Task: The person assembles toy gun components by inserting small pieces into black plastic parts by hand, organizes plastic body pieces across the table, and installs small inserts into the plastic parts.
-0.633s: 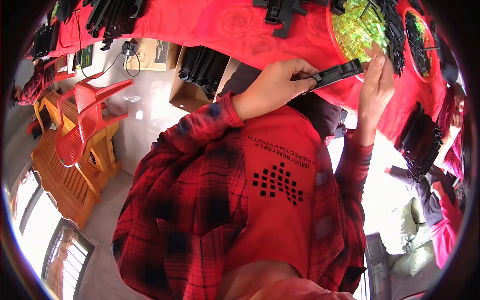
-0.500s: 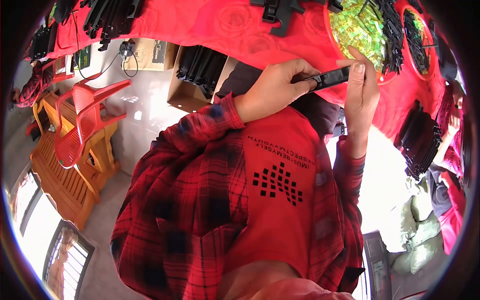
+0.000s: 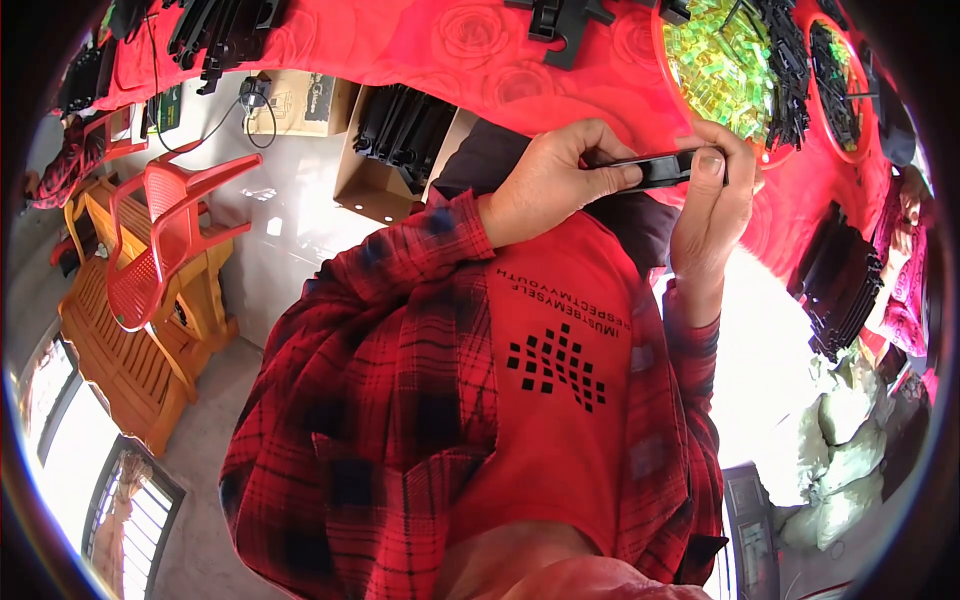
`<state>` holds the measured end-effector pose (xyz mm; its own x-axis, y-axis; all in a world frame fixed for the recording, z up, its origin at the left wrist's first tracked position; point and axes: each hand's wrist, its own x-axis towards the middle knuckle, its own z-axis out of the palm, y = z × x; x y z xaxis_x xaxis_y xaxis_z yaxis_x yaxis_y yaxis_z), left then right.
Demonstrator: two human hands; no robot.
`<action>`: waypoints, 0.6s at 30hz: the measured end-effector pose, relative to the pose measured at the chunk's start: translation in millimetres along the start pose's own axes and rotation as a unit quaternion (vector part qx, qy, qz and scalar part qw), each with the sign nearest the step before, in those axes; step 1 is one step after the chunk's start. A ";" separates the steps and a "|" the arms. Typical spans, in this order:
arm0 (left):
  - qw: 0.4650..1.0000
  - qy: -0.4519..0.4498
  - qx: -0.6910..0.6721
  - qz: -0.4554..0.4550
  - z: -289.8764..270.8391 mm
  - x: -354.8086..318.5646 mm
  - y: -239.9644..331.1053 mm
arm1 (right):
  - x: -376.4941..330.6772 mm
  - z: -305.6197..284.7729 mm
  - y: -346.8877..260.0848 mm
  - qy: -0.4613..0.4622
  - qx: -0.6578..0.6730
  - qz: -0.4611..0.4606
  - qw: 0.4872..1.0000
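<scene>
A short black plastic strip-like part (image 3: 664, 169) is held between my two hands, above the front edge of the red tablecloth. My left hand (image 3: 555, 180) pinches one end between thumb and fingers. At the other end my right hand (image 3: 712, 200) grips it, thumb on the near side and fingers curled behind. Just beyond my right hand, a round tray (image 3: 668, 92) holds many small yellow-green clear pieces (image 3: 715, 65), with slim black parts (image 3: 787, 70) heaped along its right side.
Black parts lie on the red cloth (image 3: 480, 45) at the far side. A cardboard box (image 3: 365, 200) of black parts stands below the table's edge. Left are a red plastic chair (image 3: 165, 235) and wooden bench (image 3: 125, 350). At right are stacked black parts (image 3: 835, 280) and another person's arm (image 3: 895, 270).
The black part has turned closer to level, and my right hand has lowered and curled its fingers round its end. At the right edge the other person has shifted.
</scene>
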<state>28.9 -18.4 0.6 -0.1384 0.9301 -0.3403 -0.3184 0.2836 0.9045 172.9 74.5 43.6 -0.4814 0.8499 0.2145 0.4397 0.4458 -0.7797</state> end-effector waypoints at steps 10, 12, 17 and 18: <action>0.988 -0.089 -0.123 -0.010 1.1 2.4 -17.0 | -14.6 -10.1 -5.1 0.001 -0.140 -0.128 0.982; 0.987 -0.095 -0.128 -0.008 0.0 3.8 -22.0 | -16.1 -10.4 -4.6 -0.005 -0.133 -0.123 0.983; 0.990 -0.095 -0.104 -0.008 -3.0 8.6 -21.7 | -20.2 -7.5 2.3 0.002 -0.140 -0.105 0.985; 0.991 -0.097 -0.090 -0.007 -4.5 8.8 -21.8 | -21.6 -6.0 4.5 0.014 -0.137 -0.099 0.986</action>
<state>30.4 -17.4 -23.3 0.0446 0.9590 -0.2800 -0.4828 0.2661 0.8343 189.9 59.8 38.9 -0.5592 0.7441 0.3656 0.5286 0.6597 -0.5342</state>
